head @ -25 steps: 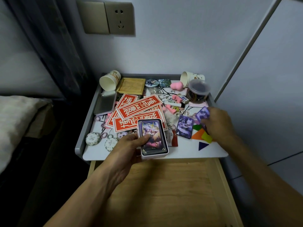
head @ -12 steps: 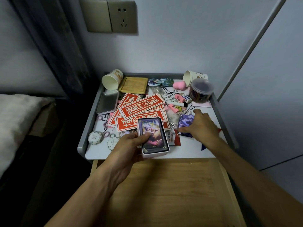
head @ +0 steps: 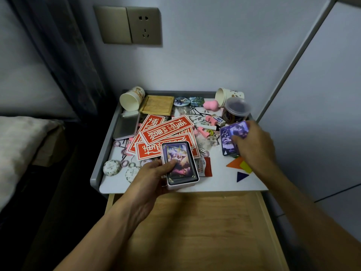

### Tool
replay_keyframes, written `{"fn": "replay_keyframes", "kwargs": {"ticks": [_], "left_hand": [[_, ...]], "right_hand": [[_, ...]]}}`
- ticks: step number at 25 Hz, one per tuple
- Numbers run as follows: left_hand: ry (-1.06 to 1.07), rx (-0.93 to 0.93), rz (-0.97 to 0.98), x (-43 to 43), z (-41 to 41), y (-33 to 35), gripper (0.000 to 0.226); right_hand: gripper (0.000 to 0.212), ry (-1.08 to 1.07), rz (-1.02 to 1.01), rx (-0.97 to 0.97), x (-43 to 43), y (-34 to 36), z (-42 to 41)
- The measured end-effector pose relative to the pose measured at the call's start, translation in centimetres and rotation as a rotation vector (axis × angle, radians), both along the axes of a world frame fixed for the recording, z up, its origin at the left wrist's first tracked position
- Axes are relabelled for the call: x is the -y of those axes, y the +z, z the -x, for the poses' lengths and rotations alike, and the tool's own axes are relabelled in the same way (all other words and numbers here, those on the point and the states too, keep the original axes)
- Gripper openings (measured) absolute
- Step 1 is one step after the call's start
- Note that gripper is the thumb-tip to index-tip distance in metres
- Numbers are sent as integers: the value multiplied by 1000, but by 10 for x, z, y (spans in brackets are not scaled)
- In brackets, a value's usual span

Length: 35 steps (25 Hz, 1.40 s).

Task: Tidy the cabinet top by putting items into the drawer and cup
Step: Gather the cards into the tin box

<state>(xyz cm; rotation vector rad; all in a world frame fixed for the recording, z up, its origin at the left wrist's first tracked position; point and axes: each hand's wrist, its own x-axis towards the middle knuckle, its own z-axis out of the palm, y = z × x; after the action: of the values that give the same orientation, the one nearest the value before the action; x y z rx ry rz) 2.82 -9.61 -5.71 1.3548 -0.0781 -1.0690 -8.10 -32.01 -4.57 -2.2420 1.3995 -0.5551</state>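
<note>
At the front edge of the counter (head: 214, 185), the left hand (head: 150, 178) holds a white box (head: 193, 181) full of picture cards. Its fingers curl round the box from below and the thumb presses down on the top card. The box hangs partly over the open drawer (head: 195, 231). The right hand (head: 254, 145) is up over the right side of the counter. Its fingers and thumb are clamped on a few purple cards (head: 231, 137), lifted off the surface.

I think these cards go into the box next. The cards are thin and slippery, so they could fan out and slide from the pinch into the mess below. If they go in crooked, they could catch on the rim and bend. The box could tip too, since only one hand holds it. The right arm is near the clear tub (head: 237, 110) and the paper cup (head: 228, 94) lying on its side, and a bump could roll them.

The red paper strips (head: 166, 132) have big white Chinese writing, which I cannot read for sure. A small white packet (head: 219, 121) has blue letters, too tiny to make out
</note>
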Motion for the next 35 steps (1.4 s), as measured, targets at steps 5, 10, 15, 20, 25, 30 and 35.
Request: {"fn": "replay_keyframes", "kwargs": {"ticks": [5,10,15,20,25,30,35], "left_hand": [[17,-4,24,5,6,0,20],[-13,10,48,5,15,0,22],[-5,0,43,5,14,-3,29],[11,-2,27,6,15,-5,28],[15,-7,21,6,17,-4,23],[-39,-36,12,6,20,-5,28],[-55,-36,20,4,18,-6,31]], "right_hand": [[17,295,-552,461,-58,23,8],[13,346,-636,358,-81,13,-5],[9,368,-678,305,-81,12,-8],[6,408,-618,247,-81,9,-7],[19,410,-390,113,-78,11,-5],[16,400,-388,130,-84,10,-9],[23,384,-317,85,-89,9,-10]]}}
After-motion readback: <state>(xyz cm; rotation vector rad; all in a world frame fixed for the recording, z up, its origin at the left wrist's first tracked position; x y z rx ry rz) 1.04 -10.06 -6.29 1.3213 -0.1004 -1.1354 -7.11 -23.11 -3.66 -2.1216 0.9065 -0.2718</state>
